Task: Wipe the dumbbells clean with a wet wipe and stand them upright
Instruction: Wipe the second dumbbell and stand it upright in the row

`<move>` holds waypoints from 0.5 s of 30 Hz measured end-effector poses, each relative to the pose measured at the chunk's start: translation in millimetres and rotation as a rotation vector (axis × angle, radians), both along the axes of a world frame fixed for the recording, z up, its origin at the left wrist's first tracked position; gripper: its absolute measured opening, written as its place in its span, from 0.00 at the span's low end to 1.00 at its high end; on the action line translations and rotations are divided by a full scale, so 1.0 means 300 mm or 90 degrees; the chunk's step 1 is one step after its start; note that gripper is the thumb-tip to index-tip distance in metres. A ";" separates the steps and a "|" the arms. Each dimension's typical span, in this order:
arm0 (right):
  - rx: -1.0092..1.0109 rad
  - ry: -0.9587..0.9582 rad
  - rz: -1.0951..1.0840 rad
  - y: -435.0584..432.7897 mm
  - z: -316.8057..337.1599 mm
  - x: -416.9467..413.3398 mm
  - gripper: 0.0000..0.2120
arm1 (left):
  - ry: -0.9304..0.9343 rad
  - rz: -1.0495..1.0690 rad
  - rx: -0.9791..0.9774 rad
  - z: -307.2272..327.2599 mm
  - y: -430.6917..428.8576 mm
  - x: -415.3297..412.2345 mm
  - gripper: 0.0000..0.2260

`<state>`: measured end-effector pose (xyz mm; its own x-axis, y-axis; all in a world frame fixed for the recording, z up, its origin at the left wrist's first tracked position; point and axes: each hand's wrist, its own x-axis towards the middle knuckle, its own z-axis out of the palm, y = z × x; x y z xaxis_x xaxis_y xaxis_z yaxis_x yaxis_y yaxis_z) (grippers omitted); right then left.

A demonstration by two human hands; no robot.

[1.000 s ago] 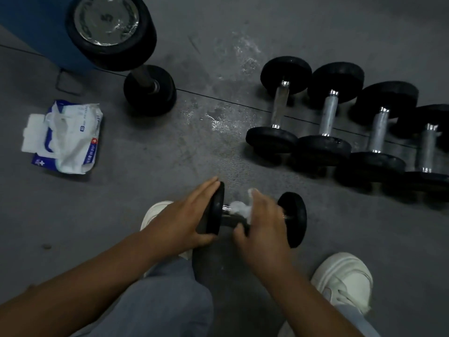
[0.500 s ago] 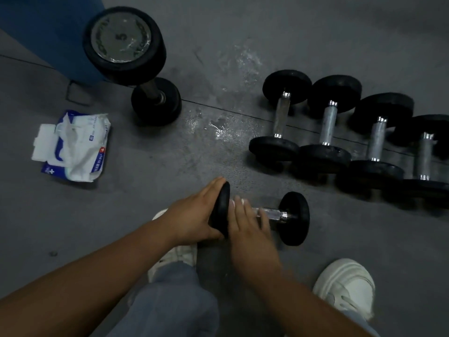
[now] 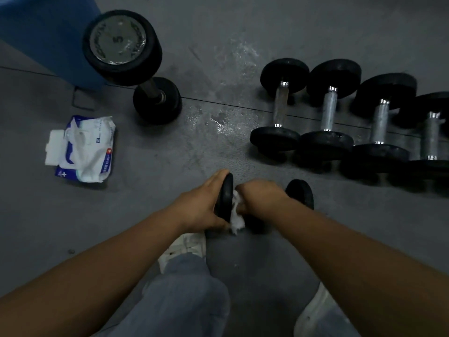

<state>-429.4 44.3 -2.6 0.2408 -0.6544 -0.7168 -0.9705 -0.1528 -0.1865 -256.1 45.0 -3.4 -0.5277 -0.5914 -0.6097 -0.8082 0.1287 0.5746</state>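
Small dumbbell (image 3: 300, 193) on its side on the floor (image 3: 243, 32), close in front. Left hand (image 3: 201, 205) gripping its left plate (image 3: 224, 198); right hand (image 3: 262, 195) curled over its middle, apparently clutching the wipe (image 3: 237, 221). Four dumbbells (image 3: 325, 110) lying beyond, right; wipe pack (image 3: 85, 149) left.

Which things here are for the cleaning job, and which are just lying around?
Job: small dumbbell, left hand gripping it, right hand holding wet wipe, wipe pack, four lying dumbbells, upright big dumbbell.
Just there: blue object, white shoes.
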 end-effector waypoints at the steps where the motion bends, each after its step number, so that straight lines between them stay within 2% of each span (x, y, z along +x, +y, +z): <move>1: 0.005 0.010 -0.005 0.015 -0.018 0.000 0.13 | 0.002 0.001 0.004 -0.002 -0.006 0.000 0.57; 4: -0.035 -0.015 -0.055 0.063 -0.037 0.002 0.11 | 0.008 -0.003 0.023 -0.017 -0.009 0.005 0.57; 9: -0.108 -0.096 -0.027 0.061 0.025 -0.035 0.07 | 0.031 0.014 0.036 -0.034 -0.015 0.005 0.56; 11: -0.173 -0.154 -0.151 0.046 0.057 -0.061 0.08 | 0.043 0.032 0.043 -0.043 -0.023 0.007 0.56; 13: -0.294 -0.267 -0.377 0.030 0.078 -0.079 0.14 | 0.049 0.042 0.049 -0.053 -0.027 0.010 0.57; 15: -0.338 -0.303 -0.527 0.036 0.069 -0.063 0.20 | 0.044 0.037 0.053 -0.054 -0.027 0.012 0.57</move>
